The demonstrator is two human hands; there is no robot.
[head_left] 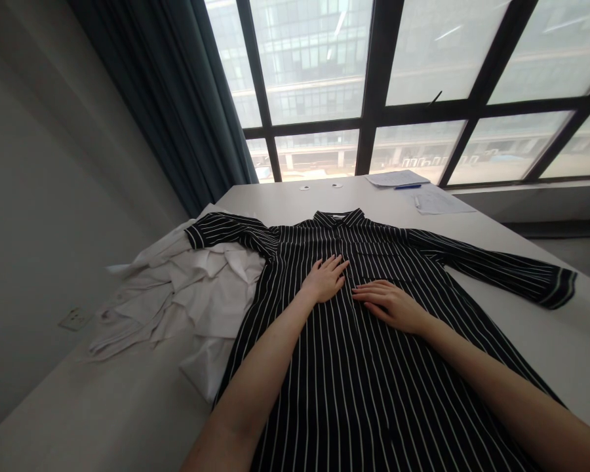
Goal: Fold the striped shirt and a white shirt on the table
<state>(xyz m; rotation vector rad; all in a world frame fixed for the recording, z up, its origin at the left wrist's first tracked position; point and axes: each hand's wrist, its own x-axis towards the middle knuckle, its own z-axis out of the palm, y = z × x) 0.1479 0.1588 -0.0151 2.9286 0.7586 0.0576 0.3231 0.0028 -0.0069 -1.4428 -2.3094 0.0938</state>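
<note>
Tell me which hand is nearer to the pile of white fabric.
Left. The left hand rests on the striped shirt, to the right of the pile of white fabric; the right hand is also on the shirt, farther right from the pile.

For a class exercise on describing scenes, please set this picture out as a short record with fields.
Garment: black long-sleeved shirt with thin white stripes, spread out, collar toward the window
Left hand: palm down on the shirt front
Right hand: palm down on the shirt, beside the left
Surface: white flat table
Left side: crumpled white cloth heap, partly under one sleeve
Far edge: white paper sheets, slim blue pen
Background: dark-framed glass window, dark blue curtain
</note>
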